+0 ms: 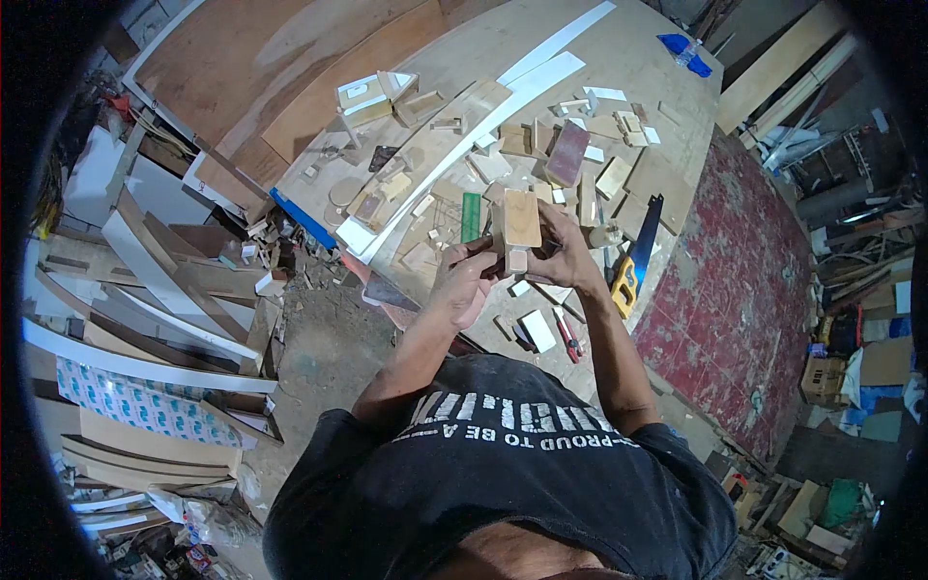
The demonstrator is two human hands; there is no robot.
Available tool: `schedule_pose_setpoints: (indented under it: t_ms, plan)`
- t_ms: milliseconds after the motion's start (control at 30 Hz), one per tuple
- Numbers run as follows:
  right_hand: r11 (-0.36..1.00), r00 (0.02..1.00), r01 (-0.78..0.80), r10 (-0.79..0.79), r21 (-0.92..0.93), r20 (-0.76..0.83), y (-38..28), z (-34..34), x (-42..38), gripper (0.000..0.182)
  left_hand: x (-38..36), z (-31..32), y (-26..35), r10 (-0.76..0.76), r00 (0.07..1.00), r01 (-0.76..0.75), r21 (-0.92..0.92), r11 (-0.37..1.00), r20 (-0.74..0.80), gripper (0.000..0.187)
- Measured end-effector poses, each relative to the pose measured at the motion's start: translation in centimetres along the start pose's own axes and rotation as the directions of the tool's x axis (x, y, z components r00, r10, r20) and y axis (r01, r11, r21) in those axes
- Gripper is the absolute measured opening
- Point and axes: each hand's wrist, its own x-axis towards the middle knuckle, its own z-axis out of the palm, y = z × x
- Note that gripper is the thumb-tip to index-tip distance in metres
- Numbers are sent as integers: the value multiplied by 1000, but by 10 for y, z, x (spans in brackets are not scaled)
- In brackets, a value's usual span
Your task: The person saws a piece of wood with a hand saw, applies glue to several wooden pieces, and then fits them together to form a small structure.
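A small wooden block piece [522, 218] with a smaller square part at its lower end is held up over the cluttered worktable [619, 68]. My left hand [467, 282] has its fingers closed at the lower left of the piece. On its right side, my right hand [565, 249] grips it with bent fingers. Just left of the block lies a green rectangular item [471, 217]. A dark reddish block [567, 153] rests beyond it. Close to my right forearm is a handsaw [638, 261] with a yellow handle. A red cutter [566, 334] lies near the table's front edge.
Long white strips [483, 135] cross the table diagonally. Wood offcuts [613, 178] surround the hands. A blue item [685, 54] sits at the far right corner. Curved panels [145, 358] are stacked at the left, and a red floor area [735, 290] lies at the right.
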Motion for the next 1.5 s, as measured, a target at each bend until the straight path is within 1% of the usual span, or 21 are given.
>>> schedule_pose_setpoints:
  t_ms: [100, 167, 267, 400, 467, 600, 667, 800, 867, 967, 1100, 1167, 1367, 1500]
  plan:
    - [1000, 1000, -4, 4, 4, -12, 4, -1, -1, 84, -1, -1, 1, 7, 1000, -7, 43, 999, 1, 29]
    - [1000, 1000, 23, -23, -20, -3, 2, -3, -1, 85, -1, 1, 2, -46, 999, 46, 18, 999, -19, 30]
    - [999, 999, 32, -32, -31, 9, -13, -6, -1, 85, -1, 2, 1, -7, 1000, 7, 50, 999, 3, 30]
    - [998, 1000, 28, -27, -53, 8, -13, -5, -2, 84, -2, 5, 3, -18, 1000, 17, 73, 997, 7, 30]
    - [998, 999, 46, -47, -46, -24, -10, -4, -3, 82, -3, 8, 6, -7, 1000, 6, 102, 995, 6, 30]
    - [994, 998, 57, -59, -98, -19, -22, -6, -1, 80, -2, 7, 5, -21, 1000, 21, 72, 997, -4, 30]
    - [990, 996, 83, -85, -116, -11, -20, -7, -1, 79, 0, 4, 3, -3, 999, 0, 82, 997, 42, 27]
    - [988, 995, 100, -100, -114, 6, -21, -8, -1, 78, 2, -2, -1, -2, 998, -2, 71, 997, 59, 23]
    - [982, 992, 122, -124, -146, -9, -23, -8, -1, 78, 2, -2, -2, 6, 997, -8, 28, 1000, 75, 20]
    - [974, 987, 138, -150, -179, -54, -13, -7, -3, 79, -1, 2, 2, 3, 996, -4, 13, 1000, 93, 19]
    - [979, 991, 121, -128, -167, -34, -29, -7, 1, 80, 2, -3, 1, 3, 994, -5, 12, 1000, 113, 19]
    - [964, 985, 165, -173, -209, -18, -30, -6, 2, 78, 0, -4, 0, 13, 994, -14, 8, 1000, 111, 19]
    - [966, 986, 154, -164, -209, -32, -20, -3, 2, 78, 1, -8, 0, 10, 996, -16, 64, 998, 94, 23]
    - [975, 989, 140, -147, -170, -28, -11, -4, 2, 81, 1, -7, -2, 37, 995, -39, 13, 999, 88, 24]
